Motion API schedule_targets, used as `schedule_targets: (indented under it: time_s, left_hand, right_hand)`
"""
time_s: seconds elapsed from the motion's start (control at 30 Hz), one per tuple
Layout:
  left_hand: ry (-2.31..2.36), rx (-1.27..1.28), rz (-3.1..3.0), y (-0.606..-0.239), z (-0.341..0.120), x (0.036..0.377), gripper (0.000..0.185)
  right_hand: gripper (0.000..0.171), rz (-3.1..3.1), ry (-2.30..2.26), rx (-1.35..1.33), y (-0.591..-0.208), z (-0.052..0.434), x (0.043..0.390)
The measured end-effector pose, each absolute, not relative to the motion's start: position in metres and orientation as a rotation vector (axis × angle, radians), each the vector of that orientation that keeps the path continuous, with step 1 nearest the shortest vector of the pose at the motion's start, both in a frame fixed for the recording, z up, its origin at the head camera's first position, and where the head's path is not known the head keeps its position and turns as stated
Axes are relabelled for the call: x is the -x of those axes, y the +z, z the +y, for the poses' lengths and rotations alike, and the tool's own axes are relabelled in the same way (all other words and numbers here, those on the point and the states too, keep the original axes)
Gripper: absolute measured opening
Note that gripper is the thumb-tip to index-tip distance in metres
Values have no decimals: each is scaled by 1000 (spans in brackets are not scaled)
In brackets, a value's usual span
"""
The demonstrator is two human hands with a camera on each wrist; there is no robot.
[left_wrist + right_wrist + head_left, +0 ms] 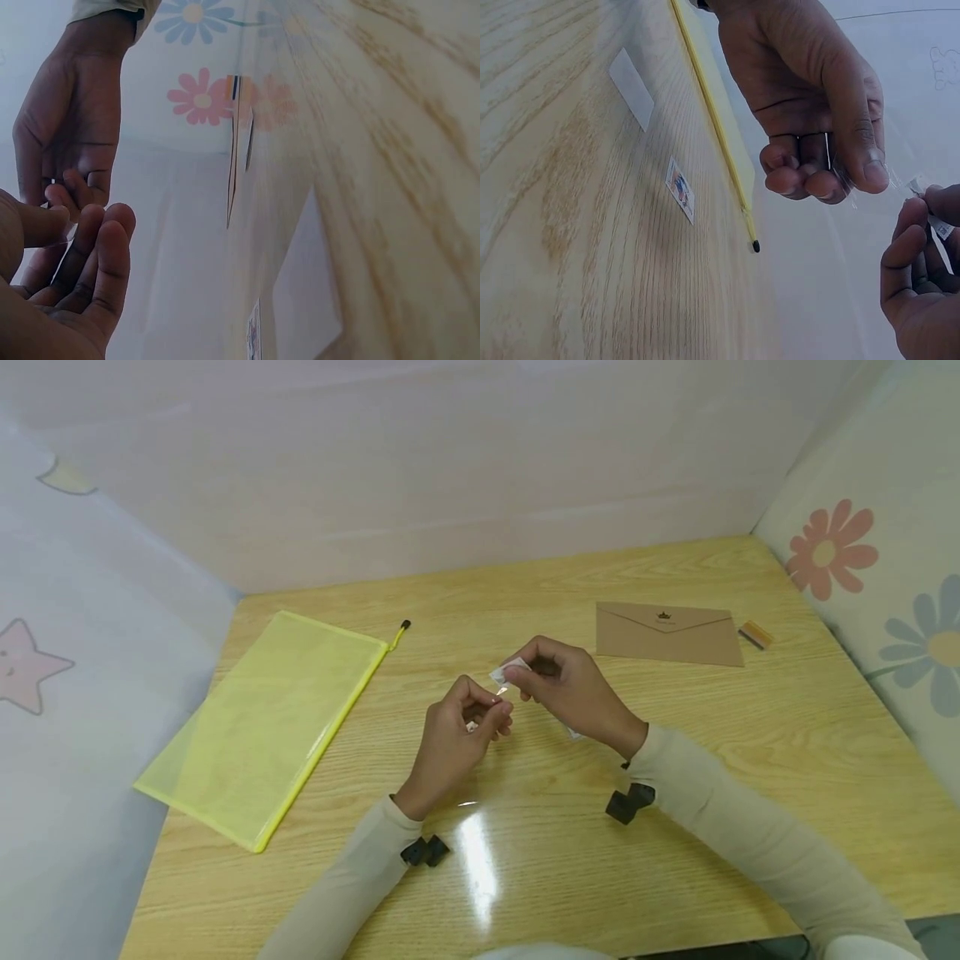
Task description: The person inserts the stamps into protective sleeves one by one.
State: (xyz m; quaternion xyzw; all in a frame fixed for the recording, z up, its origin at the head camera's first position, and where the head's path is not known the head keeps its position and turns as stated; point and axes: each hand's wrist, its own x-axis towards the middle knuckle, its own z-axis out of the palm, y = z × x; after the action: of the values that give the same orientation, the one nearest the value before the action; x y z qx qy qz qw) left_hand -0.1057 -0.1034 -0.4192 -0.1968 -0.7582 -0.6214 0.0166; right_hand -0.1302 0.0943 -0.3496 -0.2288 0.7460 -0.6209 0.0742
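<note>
My left hand (461, 727) pinches a strip of clear plastic film (847, 184) between thumb and fingers. Close by, to its upper right, my right hand (573, 689) pinches a small white printed slip (510, 671) with thumb and index finger. A glint of clear film runs between the two sets of fingertips. Whether film and slip are one piece, I cannot tell. Beneath the hands, a small picture card (680, 189) and a plain white card (634, 90) lie on the table. In the head view the hands mostly cover both cards.
To the left lies a yellow mesh zip pouch (277, 718), its pull tab pointing right. A brown envelope (670, 635) with a crown print lies at back right, beside a small orange-striped card (755, 635). Printed walls border the wooden table (540, 877).
</note>
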Motion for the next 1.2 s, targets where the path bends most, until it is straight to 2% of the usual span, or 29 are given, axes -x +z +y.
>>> schedule_targets:
  time_s: [0.7,1.2]
  left_hand:
    - [-1976,617,-2302,-421,-103,107,14]
    - [-2148,579,-2262,-411,-103,104,11]
  right_hand:
    - [10,2260,-1837,689,-351,99,131]
    - [7,2415,-1647,751,-345,103,128]
